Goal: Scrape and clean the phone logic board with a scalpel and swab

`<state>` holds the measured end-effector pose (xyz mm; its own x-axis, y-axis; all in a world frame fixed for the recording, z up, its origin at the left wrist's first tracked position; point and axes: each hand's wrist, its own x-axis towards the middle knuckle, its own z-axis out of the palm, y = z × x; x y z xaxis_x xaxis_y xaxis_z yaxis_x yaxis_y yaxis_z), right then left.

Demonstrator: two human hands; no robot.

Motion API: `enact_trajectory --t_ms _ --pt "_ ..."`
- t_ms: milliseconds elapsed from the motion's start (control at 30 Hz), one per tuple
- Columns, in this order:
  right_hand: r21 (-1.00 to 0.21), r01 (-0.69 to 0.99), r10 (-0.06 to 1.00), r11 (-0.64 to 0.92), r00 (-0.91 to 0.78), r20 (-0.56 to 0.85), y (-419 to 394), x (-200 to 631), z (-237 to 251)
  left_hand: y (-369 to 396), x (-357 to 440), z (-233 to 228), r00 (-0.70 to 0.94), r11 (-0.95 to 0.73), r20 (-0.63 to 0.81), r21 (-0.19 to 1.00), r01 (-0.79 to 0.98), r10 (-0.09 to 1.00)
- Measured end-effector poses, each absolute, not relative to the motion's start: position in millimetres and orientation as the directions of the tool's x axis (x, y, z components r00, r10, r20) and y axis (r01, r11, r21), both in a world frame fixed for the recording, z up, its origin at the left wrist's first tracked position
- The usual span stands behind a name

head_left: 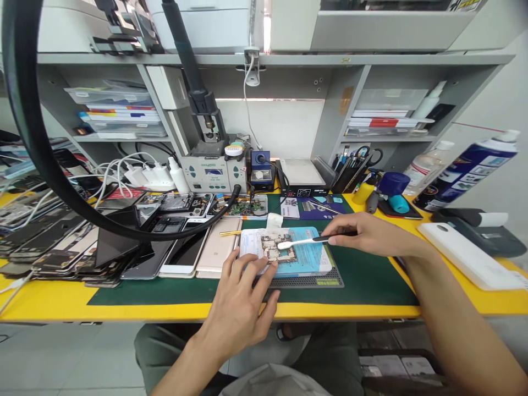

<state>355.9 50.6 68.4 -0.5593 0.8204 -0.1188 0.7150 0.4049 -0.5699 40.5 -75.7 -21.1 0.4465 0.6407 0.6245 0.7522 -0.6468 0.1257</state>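
My right hand [358, 233] grips the dark handle of a white-headed toothbrush [303, 242]. The brush head lies over a small phone circuit board [272, 249], hiding part of it. That board rests on a blue and white packet [311, 253], which sits on a dark perforated mat [330, 280]. With its fingers spread, my left hand [243, 300] touches the packet and the board's lower left edge with its fingertips. A pair of gold-coloured tweezer-like tips [229, 234] pokes out at the packet's left side.
Several phones [185, 250] lie in rows to the left. A soldering station [214, 173] stands behind, and its black hose [31, 137] loops across the left. Spray can [466, 170], clear bottle [429, 165] and white power bank-like block [470, 256] are at right.
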Motion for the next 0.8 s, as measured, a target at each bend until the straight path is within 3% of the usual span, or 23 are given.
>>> enact_trajectory --t_ms 167,333,800 --pt "-0.571 0.721 0.862 0.392 -0.505 -0.046 51 352 66 -74 41 -21 0.446 -0.644 0.624 0.122 0.755 0.641" --pt "-0.587 0.698 0.827 0.411 -0.556 -0.082 48 346 66 -76 41 -21 0.449 -0.644 0.621 0.12 0.756 0.642" --pt "-0.591 0.703 0.859 0.396 -0.511 -0.032 49 343 64 -76 40 -22 0.449 -0.64 0.613 0.124 0.758 0.65"
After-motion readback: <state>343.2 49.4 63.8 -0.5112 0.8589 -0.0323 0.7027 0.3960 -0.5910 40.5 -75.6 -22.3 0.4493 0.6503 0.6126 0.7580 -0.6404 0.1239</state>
